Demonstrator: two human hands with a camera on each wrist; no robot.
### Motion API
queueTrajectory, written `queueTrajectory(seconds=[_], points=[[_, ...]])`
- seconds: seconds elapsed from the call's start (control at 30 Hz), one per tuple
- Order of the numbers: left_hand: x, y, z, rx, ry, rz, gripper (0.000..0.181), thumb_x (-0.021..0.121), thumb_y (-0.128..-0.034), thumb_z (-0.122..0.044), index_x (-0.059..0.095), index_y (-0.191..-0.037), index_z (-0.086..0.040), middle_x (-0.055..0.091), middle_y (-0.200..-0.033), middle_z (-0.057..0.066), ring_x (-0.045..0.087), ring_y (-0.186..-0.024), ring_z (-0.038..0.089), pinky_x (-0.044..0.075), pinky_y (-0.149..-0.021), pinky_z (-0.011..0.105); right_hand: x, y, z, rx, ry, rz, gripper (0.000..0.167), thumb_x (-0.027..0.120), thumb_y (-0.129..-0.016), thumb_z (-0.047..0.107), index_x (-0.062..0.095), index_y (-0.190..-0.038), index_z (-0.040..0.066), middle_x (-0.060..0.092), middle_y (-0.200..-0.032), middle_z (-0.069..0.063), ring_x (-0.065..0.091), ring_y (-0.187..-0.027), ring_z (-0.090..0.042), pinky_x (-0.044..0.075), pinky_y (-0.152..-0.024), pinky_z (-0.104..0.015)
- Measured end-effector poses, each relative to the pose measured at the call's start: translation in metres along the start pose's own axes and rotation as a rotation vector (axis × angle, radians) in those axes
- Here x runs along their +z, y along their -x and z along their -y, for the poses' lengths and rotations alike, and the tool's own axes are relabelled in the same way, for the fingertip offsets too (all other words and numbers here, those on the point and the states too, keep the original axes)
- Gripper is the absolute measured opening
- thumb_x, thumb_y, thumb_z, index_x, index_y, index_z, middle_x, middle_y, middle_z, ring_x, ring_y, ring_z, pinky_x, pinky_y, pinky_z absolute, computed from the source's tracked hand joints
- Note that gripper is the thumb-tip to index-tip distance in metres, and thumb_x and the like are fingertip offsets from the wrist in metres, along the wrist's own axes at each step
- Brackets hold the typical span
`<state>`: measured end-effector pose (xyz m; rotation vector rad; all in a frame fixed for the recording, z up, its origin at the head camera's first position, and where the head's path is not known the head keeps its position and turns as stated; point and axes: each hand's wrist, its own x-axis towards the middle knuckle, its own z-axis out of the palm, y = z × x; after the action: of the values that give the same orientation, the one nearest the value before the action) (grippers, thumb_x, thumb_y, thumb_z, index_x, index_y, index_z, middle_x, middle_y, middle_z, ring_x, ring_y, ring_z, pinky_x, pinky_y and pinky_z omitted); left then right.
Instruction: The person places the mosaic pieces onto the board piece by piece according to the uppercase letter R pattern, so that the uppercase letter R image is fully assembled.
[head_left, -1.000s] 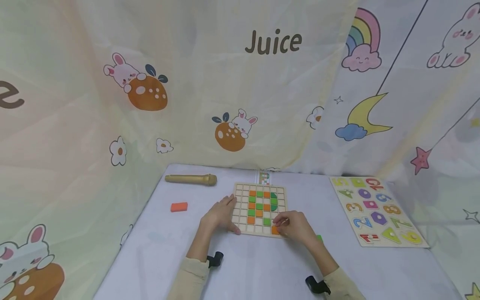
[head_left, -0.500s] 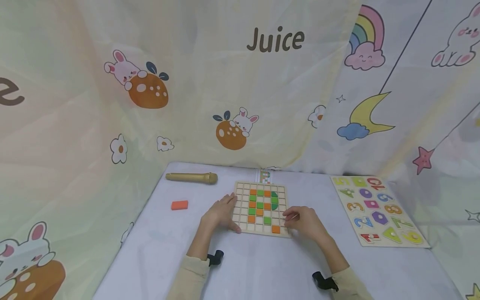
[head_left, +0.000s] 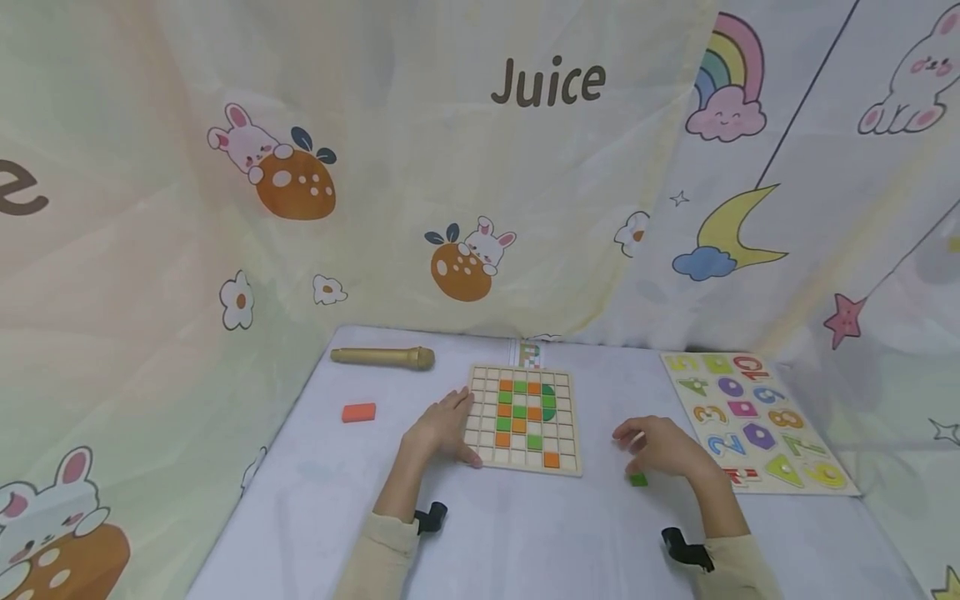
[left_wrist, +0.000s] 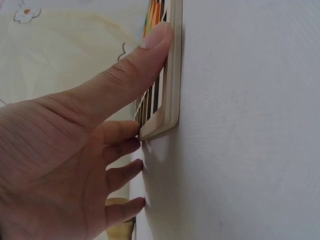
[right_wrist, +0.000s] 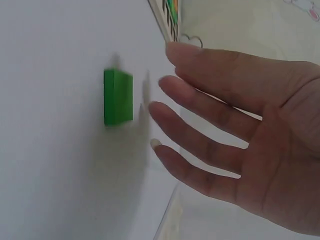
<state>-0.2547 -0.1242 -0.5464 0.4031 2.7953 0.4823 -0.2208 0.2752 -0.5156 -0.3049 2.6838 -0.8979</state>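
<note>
A wooden grid board (head_left: 521,473) lies on the table, with several orange and green tiles in its cells. My left hand (head_left: 441,429) rests at the board's left side. In the left wrist view its thumb (left_wrist: 127,75) lies on the board's near edge, and the other fingers are spread around the corner. Right of the board, my right hand (head_left: 663,446) hovers over a green block (head_left: 637,480). The right wrist view has the green block (right_wrist: 118,97) on the white surface, apart from the fingertips, which are slightly bent and hold nothing.
An orange block (head_left: 358,412) and a gold microphone (head_left: 382,358) lie left of the board. Behind it is a small patterned card (head_left: 529,354). A number-and-shape puzzle board (head_left: 783,475) lies at the right. Printed cloth (head_left: 375,250) hangs behind the table.
My right hand has moved right, away from the board's near right corner, to over the green block. An orange tile stays in that corner area, now uncovered. My left hand has kept its place.
</note>
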Motion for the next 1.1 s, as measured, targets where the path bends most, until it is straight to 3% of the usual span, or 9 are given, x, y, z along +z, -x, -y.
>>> queueTrajectory(seconds=[0.17,0.33,0.6,1.1], points=[[-0.001,0.001,0.001,0.007,-0.003,-0.001,0.129,0.098,-0.0624,-0.052,0.032,-0.163,-0.005,0.026,-0.172,0.012,0.024,-0.158,0.033,0.028,-0.127,0.053,-0.002,0.001,-0.008,0.032,0.014,0.061,0.053,0.094,-0.064,-0.002,0.074,-0.112,0.011,0.071,-0.102,-0.001,0.066,-0.099,-0.024,0.060,-0.082,-0.044],[-0.001,0.004,0.000,0.013,0.023,-0.006,0.129,0.099,-0.0612,-0.050,0.033,-0.162,-0.003,0.027,-0.171,0.013,0.025,-0.158,0.034,0.029,-0.126,0.054,0.008,0.000,-0.015,0.025,0.039,0.073,0.054,0.096,-0.058,-0.004,0.073,-0.104,0.013,0.066,-0.092,-0.001,0.060,-0.086,-0.020,0.055,-0.072,-0.036],[0.000,0.003,-0.001,0.010,0.027,-0.014,0.128,0.099,-0.0622,-0.049,0.034,-0.163,-0.004,0.027,-0.171,0.012,0.024,-0.158,0.033,0.028,-0.126,0.055,0.016,0.001,-0.011,-0.036,0.134,0.053,0.041,0.095,-0.061,-0.005,0.069,-0.084,0.017,0.063,-0.076,0.002,0.055,-0.072,-0.016,0.049,-0.061,-0.030],[0.001,0.003,0.000,0.004,0.030,-0.027,0.129,0.100,-0.0609,-0.050,0.035,-0.162,-0.005,0.028,-0.171,0.012,0.024,-0.158,0.033,0.027,-0.127,0.055,0.009,0.003,-0.015,0.049,0.162,-0.040,0.043,0.096,-0.061,-0.003,0.072,-0.093,0.011,0.062,-0.074,0.001,0.055,-0.069,-0.017,0.048,-0.062,-0.034]])
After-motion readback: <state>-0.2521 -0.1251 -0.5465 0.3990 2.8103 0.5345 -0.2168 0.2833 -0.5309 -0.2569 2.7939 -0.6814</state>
